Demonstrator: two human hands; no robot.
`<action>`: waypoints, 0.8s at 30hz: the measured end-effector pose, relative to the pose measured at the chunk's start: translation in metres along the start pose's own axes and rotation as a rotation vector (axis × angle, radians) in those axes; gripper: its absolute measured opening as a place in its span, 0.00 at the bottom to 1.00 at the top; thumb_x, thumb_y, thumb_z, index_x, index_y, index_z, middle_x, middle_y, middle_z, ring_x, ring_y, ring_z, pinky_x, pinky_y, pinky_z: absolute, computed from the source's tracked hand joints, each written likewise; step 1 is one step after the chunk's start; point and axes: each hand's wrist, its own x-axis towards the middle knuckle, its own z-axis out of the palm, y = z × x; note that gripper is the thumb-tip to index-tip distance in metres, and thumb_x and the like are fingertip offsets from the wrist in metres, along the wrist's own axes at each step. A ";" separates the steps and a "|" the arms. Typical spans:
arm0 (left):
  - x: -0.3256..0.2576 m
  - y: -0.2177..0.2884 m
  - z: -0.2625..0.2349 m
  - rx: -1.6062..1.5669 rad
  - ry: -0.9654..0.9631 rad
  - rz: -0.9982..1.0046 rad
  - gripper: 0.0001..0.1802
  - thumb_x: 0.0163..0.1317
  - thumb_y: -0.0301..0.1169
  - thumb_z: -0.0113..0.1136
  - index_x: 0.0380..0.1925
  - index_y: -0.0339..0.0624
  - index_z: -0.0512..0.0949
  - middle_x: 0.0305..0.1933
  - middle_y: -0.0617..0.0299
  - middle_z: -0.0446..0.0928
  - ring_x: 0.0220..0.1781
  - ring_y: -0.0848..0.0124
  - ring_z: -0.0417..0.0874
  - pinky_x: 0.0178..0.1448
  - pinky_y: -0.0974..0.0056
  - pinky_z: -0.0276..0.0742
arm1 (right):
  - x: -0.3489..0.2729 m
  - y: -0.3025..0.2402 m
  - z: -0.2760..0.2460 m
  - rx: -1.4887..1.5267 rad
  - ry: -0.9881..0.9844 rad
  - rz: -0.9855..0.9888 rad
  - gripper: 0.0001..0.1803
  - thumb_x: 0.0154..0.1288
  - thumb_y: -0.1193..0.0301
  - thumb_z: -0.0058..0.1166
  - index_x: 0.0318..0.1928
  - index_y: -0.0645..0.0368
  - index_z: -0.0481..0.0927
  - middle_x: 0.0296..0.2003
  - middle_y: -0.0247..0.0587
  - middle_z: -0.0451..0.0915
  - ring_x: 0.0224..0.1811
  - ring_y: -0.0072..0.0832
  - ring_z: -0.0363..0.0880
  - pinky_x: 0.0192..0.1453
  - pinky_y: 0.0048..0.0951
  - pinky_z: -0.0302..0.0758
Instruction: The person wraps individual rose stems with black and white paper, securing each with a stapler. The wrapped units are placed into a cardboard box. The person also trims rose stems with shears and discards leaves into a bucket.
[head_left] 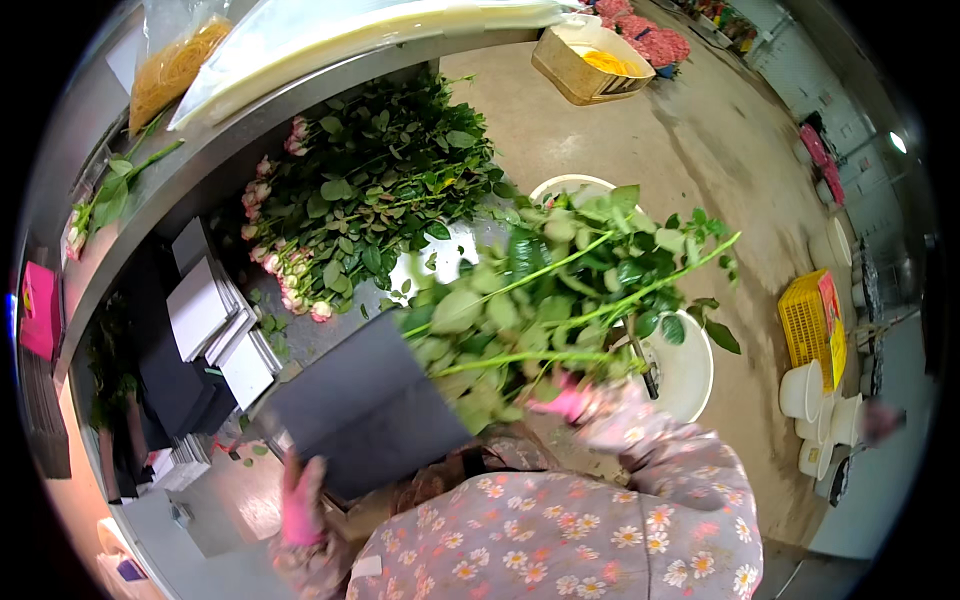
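Note:
A bunch of leafy green rose stems (560, 290) lies across the middle, cut ends to the right, slightly blurred. Its left end meets a dark grey folded cardboard sheet (365, 410), which hides any flower heads there. My right hand (562, 401), in a pink glove, is closed at the lower side of the stems, partly covered by leaves. At the sheet's lower left edge is my left hand (302, 500), also pink-gloved, with its fingers stretched and apart. Beyond lies a pile of pink-and-white roses (290, 265) with leafy stems on the metal bench (345, 335).
White cards (215, 315) and dark sheets stand at the left. Plastic sleeves (350, 35) and a bag of rubber bands (175, 65) rest on the raised shelf. A white bucket (685, 370) stands right of the bench; a yellow crate (812, 320) and tubs sit farther right.

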 end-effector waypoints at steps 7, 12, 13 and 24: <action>0.108 -0.236 0.077 0.135 0.035 -0.126 0.26 0.65 0.38 0.57 0.57 0.30 0.68 0.54 0.49 0.77 0.55 0.60 0.76 0.61 0.60 0.69 | -0.016 0.079 -0.096 -0.489 -0.637 0.216 0.27 0.49 0.62 0.59 0.50 0.62 0.74 0.32 0.44 0.78 0.33 0.32 0.75 0.37 0.36 0.74; 0.103 -0.128 0.129 1.208 0.319 0.471 0.38 0.46 0.36 0.68 0.60 0.40 0.68 0.58 0.47 0.71 0.58 0.52 0.73 0.61 0.52 0.70 | -0.005 -0.015 -0.130 -0.144 -0.302 0.035 0.35 0.51 0.62 0.56 0.59 0.64 0.65 0.35 0.47 0.79 0.35 0.35 0.78 0.39 0.35 0.76; 0.122 -0.125 0.132 1.171 0.264 0.560 0.38 0.47 0.38 0.68 0.60 0.40 0.68 0.57 0.47 0.71 0.58 0.51 0.73 0.61 0.52 0.70 | 0.007 -0.049 -0.137 -0.259 -0.142 0.027 0.32 0.53 0.63 0.53 0.58 0.65 0.65 0.34 0.51 0.79 0.33 0.38 0.79 0.38 0.36 0.77; 0.282 -0.156 0.141 0.885 -0.848 -0.171 0.37 0.56 0.57 0.64 0.53 0.37 0.71 0.52 0.55 0.75 0.55 0.64 0.74 0.58 0.61 0.68 | 0.134 -0.035 -0.113 -1.616 0.034 -0.052 0.27 0.66 0.66 0.48 0.66 0.53 0.65 0.56 0.46 0.72 0.60 0.42 0.70 0.63 0.55 0.62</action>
